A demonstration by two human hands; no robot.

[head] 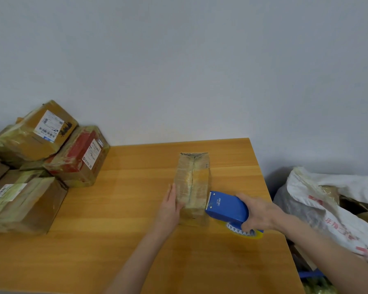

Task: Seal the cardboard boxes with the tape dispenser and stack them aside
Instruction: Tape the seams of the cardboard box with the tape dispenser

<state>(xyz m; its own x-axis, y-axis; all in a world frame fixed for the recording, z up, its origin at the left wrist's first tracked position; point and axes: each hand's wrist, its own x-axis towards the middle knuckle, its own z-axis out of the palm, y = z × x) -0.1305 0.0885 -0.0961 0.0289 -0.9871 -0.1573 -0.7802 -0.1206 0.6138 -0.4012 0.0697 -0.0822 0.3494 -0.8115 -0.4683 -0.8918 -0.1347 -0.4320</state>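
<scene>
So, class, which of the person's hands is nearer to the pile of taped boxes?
Left. The left hand rests on the small box's side facing the pile; the right hand holds the tape dispenser beyond that box.

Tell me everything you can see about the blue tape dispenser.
The blue tape dispenser looks like plastic, with white lettering on top and a toothed cutter at its front. A yellowish roll of clear tape sits in its underside. It lies low over the wooden table, cutter end against the small cardboard box; the right hand grips its rear.
</scene>
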